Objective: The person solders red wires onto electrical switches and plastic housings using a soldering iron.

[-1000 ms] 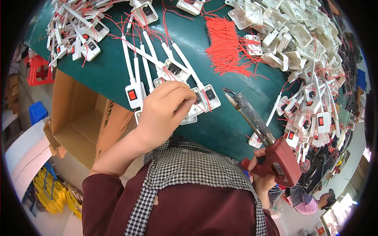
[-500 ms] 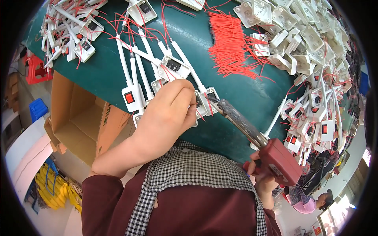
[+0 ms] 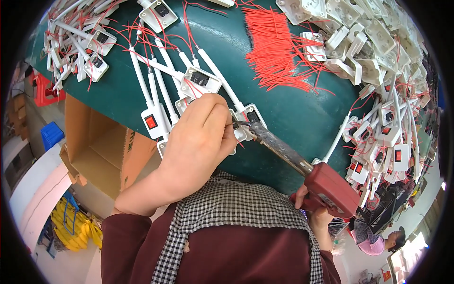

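My right hand is wrapped round the red handle of a soldering gun. Its long dark barrel slants up to the left. The tip reaches a white switch housing beside my left fingertips. My left hand is closed in a pinch over that housing; whatever lies between the fingers is hidden. Around it lie several white housings with tubes and thin red wires, among them one with a black switch and one with a red rocker switch.
A bundle of short red wires lies on the green table. Empty white housings are heaped at the far right, finished-looking switch pieces below them. Another pile sits far left. An open cardboard box stands left of the table.
The soldering gun has shifted slightly left, its tip now closer to my left fingertips. My left hand keeps its pinch in nearly the same place. The whole view has tilted a little.
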Demonstrator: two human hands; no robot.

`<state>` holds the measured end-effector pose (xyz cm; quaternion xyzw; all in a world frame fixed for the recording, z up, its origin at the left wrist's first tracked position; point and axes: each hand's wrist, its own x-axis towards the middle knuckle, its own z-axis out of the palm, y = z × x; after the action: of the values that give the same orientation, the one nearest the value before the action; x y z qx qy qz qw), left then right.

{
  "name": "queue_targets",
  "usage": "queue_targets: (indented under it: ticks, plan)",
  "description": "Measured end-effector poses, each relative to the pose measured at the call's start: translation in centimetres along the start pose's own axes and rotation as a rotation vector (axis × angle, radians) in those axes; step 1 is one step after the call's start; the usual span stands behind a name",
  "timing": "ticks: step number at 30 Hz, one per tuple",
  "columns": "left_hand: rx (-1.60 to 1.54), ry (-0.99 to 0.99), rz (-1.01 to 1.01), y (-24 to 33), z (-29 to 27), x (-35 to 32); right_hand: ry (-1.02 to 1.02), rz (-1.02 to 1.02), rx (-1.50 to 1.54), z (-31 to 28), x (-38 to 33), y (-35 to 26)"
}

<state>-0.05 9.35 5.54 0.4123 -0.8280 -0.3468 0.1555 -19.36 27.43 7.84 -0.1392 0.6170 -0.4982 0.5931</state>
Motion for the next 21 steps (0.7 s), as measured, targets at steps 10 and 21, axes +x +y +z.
queue_targets:
  ticks: [10,21]
  plan:
    - [-0.076,-0.08,-0.046,-0.1,-0.7,0.1,0.0,0.013,-0.01,-0.4,-0.1,0.5]
    - [-0.072,-0.08,-0.062,0.1,-0.7,0.2,-0.033,-0.072,0.048,0.1,0.2,1.0]
